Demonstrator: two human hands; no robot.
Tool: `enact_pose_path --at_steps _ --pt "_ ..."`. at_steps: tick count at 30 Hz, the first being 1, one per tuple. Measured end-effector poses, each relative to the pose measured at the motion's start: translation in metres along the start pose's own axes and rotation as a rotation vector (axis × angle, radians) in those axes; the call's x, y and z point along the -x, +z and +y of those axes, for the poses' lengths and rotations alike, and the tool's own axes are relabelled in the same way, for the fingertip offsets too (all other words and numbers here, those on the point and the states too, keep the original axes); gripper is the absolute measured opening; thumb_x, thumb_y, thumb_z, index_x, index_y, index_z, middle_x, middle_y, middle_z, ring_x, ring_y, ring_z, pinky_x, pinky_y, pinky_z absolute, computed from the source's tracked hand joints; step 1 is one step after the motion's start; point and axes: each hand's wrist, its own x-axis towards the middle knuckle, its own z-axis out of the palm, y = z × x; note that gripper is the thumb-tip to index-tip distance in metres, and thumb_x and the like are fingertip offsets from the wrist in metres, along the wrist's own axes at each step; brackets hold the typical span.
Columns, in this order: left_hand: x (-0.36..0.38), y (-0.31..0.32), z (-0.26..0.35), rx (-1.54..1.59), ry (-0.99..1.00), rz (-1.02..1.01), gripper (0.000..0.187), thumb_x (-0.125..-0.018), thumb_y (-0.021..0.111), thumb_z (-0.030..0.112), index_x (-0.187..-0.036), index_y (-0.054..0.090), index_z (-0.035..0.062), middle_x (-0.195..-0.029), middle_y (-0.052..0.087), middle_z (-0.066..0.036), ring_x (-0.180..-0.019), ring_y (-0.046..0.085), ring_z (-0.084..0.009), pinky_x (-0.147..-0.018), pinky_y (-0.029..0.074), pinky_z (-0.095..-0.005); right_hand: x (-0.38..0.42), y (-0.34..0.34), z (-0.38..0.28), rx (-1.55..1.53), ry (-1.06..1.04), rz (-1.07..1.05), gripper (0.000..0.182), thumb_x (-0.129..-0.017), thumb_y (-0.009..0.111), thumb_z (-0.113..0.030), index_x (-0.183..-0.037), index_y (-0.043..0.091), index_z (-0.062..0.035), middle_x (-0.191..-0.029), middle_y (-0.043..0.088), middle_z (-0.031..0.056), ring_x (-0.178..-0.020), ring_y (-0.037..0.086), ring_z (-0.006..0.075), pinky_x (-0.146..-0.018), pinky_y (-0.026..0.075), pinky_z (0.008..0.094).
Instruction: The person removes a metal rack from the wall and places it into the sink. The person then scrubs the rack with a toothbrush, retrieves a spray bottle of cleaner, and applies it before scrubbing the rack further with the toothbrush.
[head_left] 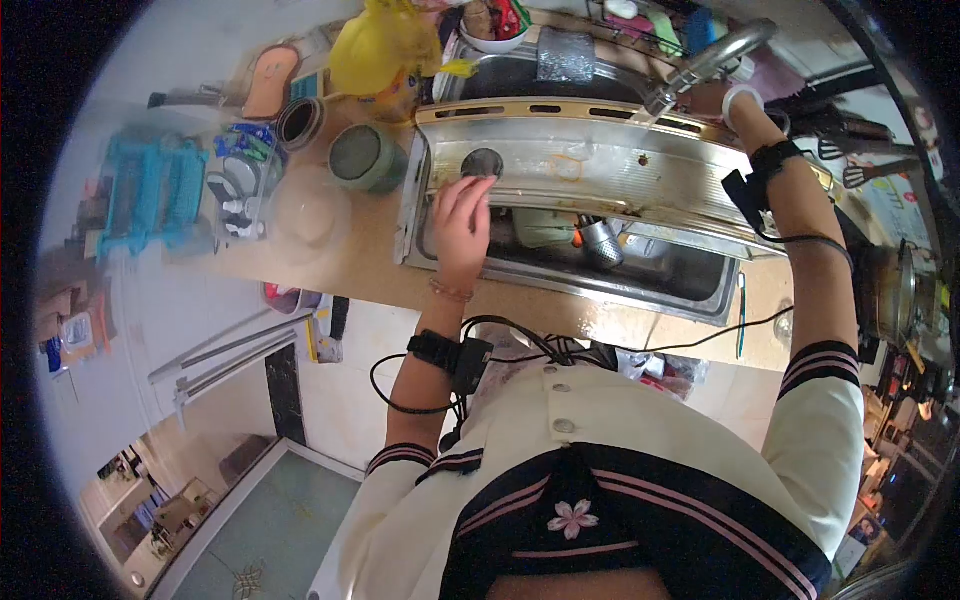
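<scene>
A long metal panel [610,185] with a gold slotted edge lies across the double sink [690,300]. My left hand [463,222] is over the panel's left part, its fingers pressed together beside a dark round spot [482,164]; anything between the fingertips is too small to make out. At the back right, my right hand [715,103] reaches behind the faucet [715,60], near its base, with its fingers mostly hidden. Under the panel's near edge, a perforated metal utensil holder [601,243] lies tilted in the front basin.
Left of the sink stand a green-grey container [368,158], an open jar [300,124], a clear lid [310,212] and a yellow bag [383,45]. A teal rack [155,190] is farther left. A bowl [494,38] sits behind. Utensils [860,150] hang right.
</scene>
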Motion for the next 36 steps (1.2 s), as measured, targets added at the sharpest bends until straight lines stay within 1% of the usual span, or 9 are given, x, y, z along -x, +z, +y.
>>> enact_pose_path --at_steps 5,9,12,17,19,22,28,32,36 --pt "0.020 -0.021 -0.036 0.044 -0.155 0.161 0.026 -0.081 0.050 0.001 -0.105 0.060 0.0051 -0.101 0.059 -0.012 -0.097 0.053 -0.0291 -0.087 0.040 -0.0372 -0.014 0.005 0.021 0.138 -0.034 -0.031 0.033 -0.081 0.052 -0.027 -0.108 0.052 -0.0082 -0.103 0.060 0.0126 -0.092 0.056 0.0285 -0.082 0.045 0.0444" --pt "0.032 -0.030 -0.049 0.071 -0.271 0.211 0.027 -0.082 0.050 0.001 -0.106 0.060 0.0059 -0.105 0.059 -0.011 -0.099 0.052 -0.0277 -0.089 0.040 -0.0369 0.001 -0.016 -0.028 0.110 0.273 -0.100 0.039 -0.082 0.053 -0.037 -0.110 0.055 -0.0102 -0.114 0.057 0.0146 -0.109 0.051 0.0335 -0.095 0.037 0.0441" --pt "0.037 -0.031 -0.052 0.038 -0.295 0.189 0.027 -0.082 0.050 0.002 -0.108 0.059 0.0061 -0.108 0.058 -0.012 -0.101 0.052 -0.0274 -0.091 0.039 -0.0369 0.007 -0.012 -0.021 0.167 0.059 -0.031 0.039 -0.084 0.052 -0.036 -0.117 0.054 -0.0134 -0.115 0.057 0.0142 -0.107 0.051 0.0334 -0.094 0.038 0.0443" --pt "0.024 -0.031 -0.038 -0.054 -0.182 0.129 0.027 -0.083 0.051 0.005 -0.109 0.058 0.0060 -0.110 0.057 -0.012 -0.104 0.051 -0.0289 -0.092 0.038 -0.0373 0.022 -0.034 -0.019 -0.224 -0.006 -0.054 0.043 -0.083 0.059 -0.022 -0.125 0.049 -0.0192 -0.109 0.060 0.0082 -0.084 0.058 0.0198 -0.080 0.048 0.0355" --pt "0.021 -0.031 -0.037 -0.028 -0.172 0.113 0.027 -0.084 0.050 0.005 -0.110 0.058 0.0060 -0.110 0.057 -0.013 -0.106 0.051 -0.0293 -0.093 0.038 -0.0378 0.052 -0.051 -0.028 -0.476 -0.060 0.025 0.031 -0.083 0.055 -0.023 -0.111 0.060 -0.0094 -0.106 0.062 0.0102 -0.097 0.057 0.0214 -0.087 0.044 0.0325" --pt "0.013 -0.031 -0.036 0.020 -0.102 0.083 0.027 -0.084 0.051 0.006 -0.110 0.057 0.0057 -0.110 0.057 -0.013 -0.107 0.050 -0.0293 -0.093 0.038 -0.0372 0.108 -0.051 -0.078 -1.044 -0.315 0.189 0.037 -0.082 0.059 -0.017 -0.116 0.055 -0.0066 -0.113 0.059 0.0075 -0.100 0.054 0.0180 -0.089 0.041 0.0286" --pt "-0.010 -0.013 -0.014 -0.063 -0.020 -0.110 0.025 -0.082 0.057 0.015 -0.107 0.061 0.0145 -0.102 0.061 -0.008 -0.102 0.052 -0.0270 -0.101 0.027 -0.0443 0.111 -0.044 -0.129 -1.231 -0.364 0.406 0.037 -0.081 0.065 -0.015 -0.113 0.052 -0.0020 -0.107 0.059 0.0072 -0.099 0.055 0.0143 -0.089 0.042 0.0271" --pt "-0.012 0.006 -0.015 -0.112 0.023 -0.247 0.018 -0.082 0.057 0.021 -0.098 0.066 0.0214 -0.093 0.063 -0.002 -0.095 0.054 -0.0227 -0.104 0.017 -0.0496 0.093 -0.030 -0.144 -1.257 -0.601 0.537 0.032 -0.082 0.063 -0.007 -0.110 0.048 -0.0025 -0.101 0.060 0.0057 -0.098 0.055 0.0148 -0.090 0.043 0.0283" --pt "-0.013 0.009 -0.023 -0.168 0.076 -0.229 0.016 -0.081 0.056 0.021 -0.092 0.068 0.0216 -0.090 0.064 0.000 -0.089 0.054 -0.0205 -0.098 0.025 -0.0425 0.104 -0.026 -0.136 -1.272 -0.499 0.447 0.032 -0.083 0.056 0.002 -0.111 0.043 -0.0053 -0.101 0.054 0.0059 -0.097 0.053 0.0155 -0.089 0.042 0.0275"
